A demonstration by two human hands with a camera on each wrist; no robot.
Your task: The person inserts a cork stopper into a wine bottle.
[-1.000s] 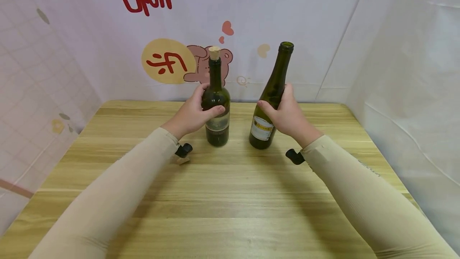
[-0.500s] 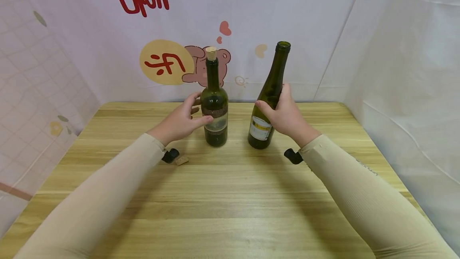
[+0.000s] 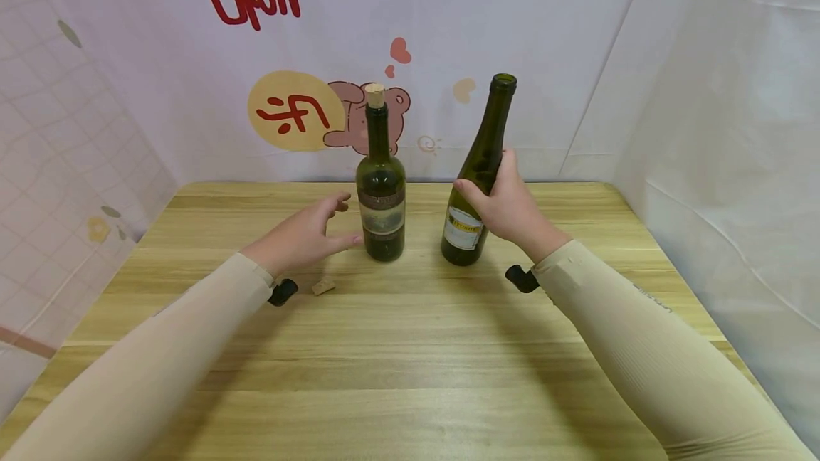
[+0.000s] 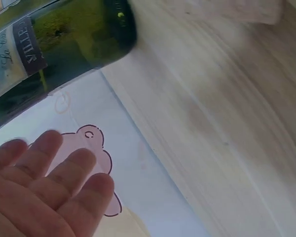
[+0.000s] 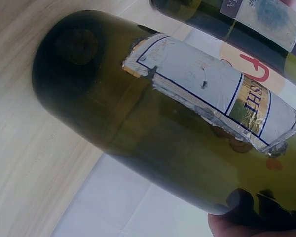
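Note:
A dark green wine bottle (image 3: 382,212) stands upright on the table, a cork (image 3: 374,95) in its mouth. Just left of it is my left hand (image 3: 301,237), fingers spread and relaxed, apart from the glass. In the left wrist view the same hand (image 4: 44,192) shows its fingers with nothing in them. My right hand (image 3: 512,212) grips a second green wine bottle (image 3: 490,137) around its body. That bottle tilts with its uncorked mouth to the right and has a torn white label (image 5: 202,84). A loose cork (image 3: 323,287) lies on the table below my left hand.
The wooden table (image 3: 410,361) reaches back to a white printed cloth (image 3: 525,13) hanging close behind both bottles. More cloth hangs along the left and right sides.
My left hand has let go of the corked bottle and drawn back to the left and down, exposing its label and the loose cork. My right hand keeps its grip on the tilted bottle.

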